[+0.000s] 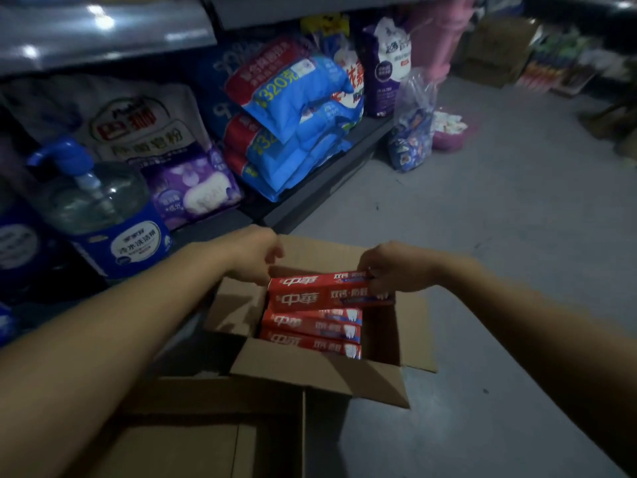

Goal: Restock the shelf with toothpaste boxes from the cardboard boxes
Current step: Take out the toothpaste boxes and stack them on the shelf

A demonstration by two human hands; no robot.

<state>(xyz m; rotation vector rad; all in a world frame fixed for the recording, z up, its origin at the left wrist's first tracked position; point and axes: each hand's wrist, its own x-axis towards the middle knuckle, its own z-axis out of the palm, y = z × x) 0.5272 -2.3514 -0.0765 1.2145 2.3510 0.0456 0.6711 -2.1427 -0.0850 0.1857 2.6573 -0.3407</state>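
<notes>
An open cardboard box stands on the floor below me with its flaps spread. Inside lie several red toothpaste boxes stacked flat. The top two red toothpaste boxes are lifted a little above the rest. My left hand grips their left end and my right hand grips their right end. A second cardboard box sits closed at the lower left, touching the open one. The shelf runs along the upper left above me.
The bottom shelf holds a clear jug with a blue pump, a large white detergent bag, purple packs and stacked blue bags. A plastic bag and pink basin sit on the grey floor.
</notes>
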